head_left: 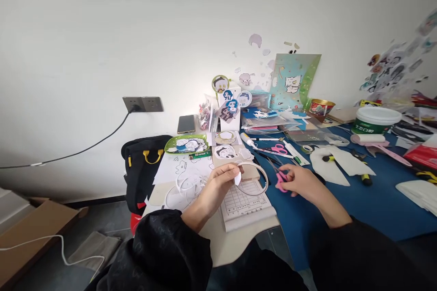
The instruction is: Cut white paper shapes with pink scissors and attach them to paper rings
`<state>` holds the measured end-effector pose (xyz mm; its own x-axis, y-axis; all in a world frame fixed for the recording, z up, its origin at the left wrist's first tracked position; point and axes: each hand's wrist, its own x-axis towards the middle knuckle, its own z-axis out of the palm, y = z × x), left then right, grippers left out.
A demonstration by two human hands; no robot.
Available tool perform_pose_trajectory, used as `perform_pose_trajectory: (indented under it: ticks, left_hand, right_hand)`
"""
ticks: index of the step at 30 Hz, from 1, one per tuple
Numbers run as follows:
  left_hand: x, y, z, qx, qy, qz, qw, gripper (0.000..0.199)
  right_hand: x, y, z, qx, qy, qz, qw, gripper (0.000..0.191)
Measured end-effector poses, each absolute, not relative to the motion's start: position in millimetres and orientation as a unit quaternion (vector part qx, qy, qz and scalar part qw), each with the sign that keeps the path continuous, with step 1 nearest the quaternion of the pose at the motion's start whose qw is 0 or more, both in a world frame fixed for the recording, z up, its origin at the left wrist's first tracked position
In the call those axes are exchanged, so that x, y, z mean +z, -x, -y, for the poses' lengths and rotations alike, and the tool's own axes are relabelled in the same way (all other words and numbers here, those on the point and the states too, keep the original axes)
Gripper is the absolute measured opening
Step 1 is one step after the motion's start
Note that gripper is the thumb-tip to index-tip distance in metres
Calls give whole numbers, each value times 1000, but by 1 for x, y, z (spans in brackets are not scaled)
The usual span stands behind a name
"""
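Note:
My left hand [220, 184] pinches a pale ring [264, 177], with a small white paper piece [238, 178] at the fingertips. The ring is above a printed form pad [244, 204]. To the right, over the blue mat [307, 218], my right hand [302, 183] has its fingers on the pink handles of a pair of scissors [281, 181], whose blades point up and to the left. Several white rings and strips [187, 188] lie left of my left hand.
Behind the hands lie a green tray [187, 144] of cutouts, a glue bottle [247, 140], more pink scissors [279, 148] and a phone [186, 123]. A white tub [377, 120] and white sheets [329, 166] are at the right. A black bag [136, 168] stands left.

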<state>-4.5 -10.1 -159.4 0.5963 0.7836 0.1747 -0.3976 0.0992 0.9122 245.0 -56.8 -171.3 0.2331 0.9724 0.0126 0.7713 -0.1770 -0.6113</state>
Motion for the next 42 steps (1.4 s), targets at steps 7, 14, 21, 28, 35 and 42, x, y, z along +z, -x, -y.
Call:
perform_pose_trajectory:
  ticks: [7,14,21,28,35,42]
  left_hand:
    - [-157,3,11,405,-531,-185,721,26]
    - [-157,1,11,403,-537,-186,717,26]
    - [-160,2,11,392,-524,-184,733,27]
    - [-161,2,10,387,-518,-183,741,26]
    - [-162,0,11,383,-514,-179,746,25]
    - [-160,-2,17,373,-445,-174,795,15]
  right_hand:
    - [-160,-206,82,290,636,578,420,33]
    - [-158,-164,87,310,539,512,593,20]
    - [-161,-164,87,302,525,477,637,12]
    - [-157,-163,88,354,522,483,608,20]
    - [-162,-168,88,287,485,507,652,3]
    - [-169,-152,92,290,409,535,680,29]
